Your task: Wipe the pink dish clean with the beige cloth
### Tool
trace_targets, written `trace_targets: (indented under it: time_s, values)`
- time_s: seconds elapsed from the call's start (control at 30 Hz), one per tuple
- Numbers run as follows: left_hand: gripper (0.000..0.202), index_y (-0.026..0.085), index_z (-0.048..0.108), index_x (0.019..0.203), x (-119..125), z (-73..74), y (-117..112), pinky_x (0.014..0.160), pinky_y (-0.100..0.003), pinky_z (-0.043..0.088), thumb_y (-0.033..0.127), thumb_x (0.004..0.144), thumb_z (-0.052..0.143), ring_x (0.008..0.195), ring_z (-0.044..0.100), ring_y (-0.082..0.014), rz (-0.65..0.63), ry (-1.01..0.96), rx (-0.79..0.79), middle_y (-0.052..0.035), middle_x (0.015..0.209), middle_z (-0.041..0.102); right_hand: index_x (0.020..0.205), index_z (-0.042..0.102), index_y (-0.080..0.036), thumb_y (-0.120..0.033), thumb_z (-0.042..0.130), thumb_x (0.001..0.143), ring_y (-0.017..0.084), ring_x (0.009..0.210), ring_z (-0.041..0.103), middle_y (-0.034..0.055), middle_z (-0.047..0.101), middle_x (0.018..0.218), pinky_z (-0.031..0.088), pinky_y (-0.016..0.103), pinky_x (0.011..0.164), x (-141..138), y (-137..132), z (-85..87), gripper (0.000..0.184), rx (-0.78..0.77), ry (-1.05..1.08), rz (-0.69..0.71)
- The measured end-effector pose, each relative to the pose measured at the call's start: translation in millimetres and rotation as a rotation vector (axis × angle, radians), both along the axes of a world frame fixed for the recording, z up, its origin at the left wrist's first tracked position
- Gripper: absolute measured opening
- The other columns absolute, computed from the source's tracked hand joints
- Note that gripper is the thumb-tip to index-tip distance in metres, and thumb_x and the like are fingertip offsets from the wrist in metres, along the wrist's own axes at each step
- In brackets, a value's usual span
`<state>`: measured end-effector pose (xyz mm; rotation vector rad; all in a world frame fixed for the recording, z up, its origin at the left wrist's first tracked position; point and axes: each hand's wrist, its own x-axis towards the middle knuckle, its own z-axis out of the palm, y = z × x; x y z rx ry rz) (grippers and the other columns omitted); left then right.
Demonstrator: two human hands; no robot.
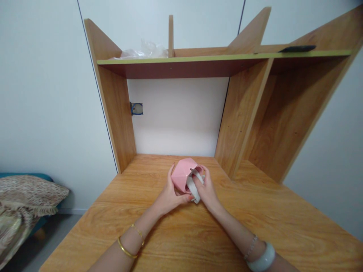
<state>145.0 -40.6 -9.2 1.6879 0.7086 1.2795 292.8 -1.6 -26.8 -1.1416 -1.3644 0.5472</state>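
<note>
Seen from the wearer's head, a glossy pink faceted container (181, 172) was tilted over just below the middle of the view, toward six o'clock, its mouth turned to about four; whether it touched the brown wood-grain desk (159, 245) beneath could not be told. With the container as the clock's centre, the left hand (168, 196) lay at eight, thumb and fingers spread around its outer wall in a firm grip. The right hand (208, 192), at four, was closed on a soft white cloth (193, 187) bunched partly inside the mouth and partly hanging out, some of its fingertips hidden there. A thin gold bangle (124, 249) circled the left wrist, and a thick pale bangle (264, 260) the right. At eleven, a crumpled clear plastic bag (147, 50) sat on the green-edged wooden shelf (198, 58); between one and two, a flat black object (297, 49) rested there too. Toward nine, a patterned beige fringed blanket (28, 192) covered blue furniture (42, 176).
</note>
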Motion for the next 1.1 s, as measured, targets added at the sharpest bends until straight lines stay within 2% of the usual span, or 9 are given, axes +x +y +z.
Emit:
trace_targets:
  time_s: [0.07,0.13,0.27,0.4,0.57,0.67,0.73,0.93,1.1]
  values:
    - [0.109,0.023,-0.005,0.133,1.1,-0.4,0.2,0.092,-0.037,0.037,0.048,0.058,0.07,0.113,0.042,-0.0239,0.061,-0.02,0.05,-0.0157,0.132,0.031,0.116,0.037,-0.022,-0.034,0.048,0.074,0.017,0.083,0.057,0.0067,0.058,0.104,0.046,0.028,0.068,-4.0,0.1,-2.3,0.045,0.017,0.019,-0.002]
    - [0.1,0.02,0.001,0.132,2.1,-0.5,0.3,0.097,-0.035,0.032,0.043,0.062,0.069,0.118,0.037,-0.0228,0.159,0.027,0.091,-0.0153,0.132,0.03,0.116,0.038,-0.021,-0.033,0.048,0.073,0.017,0.085,0.057,0.0072,0.057,0.105,0.045,0.029,0.07,-6.4,0.3,-3.2,0.046,0.015,0.026,-0.01]
    - [0.082,0.014,0.013,0.128,2.8,1.2,-0.1,0.096,-0.033,0.032,0.035,0.068,0.064,0.112,0.043,-0.0212,0.287,0.152,0.125,-0.0146,0.124,0.041,0.121,0.035,-0.02,-0.031,0.052,0.069,0.017,0.078,0.059,0.0062,0.061,0.097,0.045,0.029,0.066,-5.0,1.1,1.0,0.055,-0.059,-0.037,-0.059]
    - [0.077,0.016,0.015,0.129,-1.4,5.3,-1.8,0.083,-0.031,0.042,0.034,0.069,0.061,0.096,0.054,-0.0192,0.35,0.288,0.104,-0.0103,0.112,0.053,0.127,0.028,-0.013,-0.032,0.059,0.064,0.018,0.066,0.059,0.0063,0.063,0.081,0.044,0.026,0.057,1.3,0.8,13.9,0.072,-0.17,-0.15,-0.091]
    - [0.082,0.018,0.017,0.132,-5.3,14.0,-8.2,0.072,-0.033,0.045,0.041,0.066,0.059,0.085,0.06,-0.0247,0.427,0.662,0.155,-0.0099,0.1,0.061,0.133,0.018,-0.009,-0.031,0.056,0.068,0.017,0.054,0.055,0.0015,0.06,0.062,0.036,0.022,0.049,9.7,-7.3,27.7,0.078,-0.18,-0.433,-0.146]
    - [0.082,0.016,0.019,0.134,-3.1,20.4,-12.7,0.069,-0.036,0.043,0.045,0.066,0.055,0.079,0.062,-0.0297,0.517,0.905,0.183,-0.0108,0.089,0.065,0.135,0.014,-0.009,-0.027,0.049,0.072,0.018,0.054,0.056,0.0017,0.059,0.058,0.033,0.023,0.048,12.0,-13.5,29.8,0.074,-0.132,-0.652,-0.209]
    - [0.084,0.015,0.017,0.135,-1.5,24.9,-15.4,0.068,-0.036,0.043,0.048,0.066,0.053,0.077,0.062,-0.0309,0.54,0.986,0.212,-0.0111,0.086,0.066,0.136,0.012,-0.01,-0.026,0.047,0.074,0.019,0.053,0.056,0.0021,0.059,0.057,0.032,0.024,0.049,12.7,-16.1,29.8,0.073,-0.085,-0.794,-0.256]
    - [0.09,0.01,0.018,0.135,-4.5,30.4,-18.3,0.066,-0.036,0.043,0.058,0.066,0.048,0.073,0.062,-0.032,0.564,0.999,0.238,-0.0126,0.08,0.066,0.137,0.009,-0.013,-0.026,0.043,0.074,0.019,0.056,0.058,0.0016,0.061,0.061,0.034,0.025,0.053,15.3,-17.5,26.5,0.072,0.101,-0.97,-0.204]
    - [0.086,0.017,0.022,0.135,-12.0,22.7,-9.6,0.068,-0.036,0.043,0.057,0.066,0.052,0.075,0.062,-0.0288,0.602,0.812,0.213,-0.0089,0.081,0.066,0.136,0.012,-0.013,-0.021,0.041,0.073,0.018,0.057,0.057,0.0011,0.061,0.062,0.036,0.024,0.054,14.6,-15.6,22.1,0.07,0.048,-0.828,-0.177]
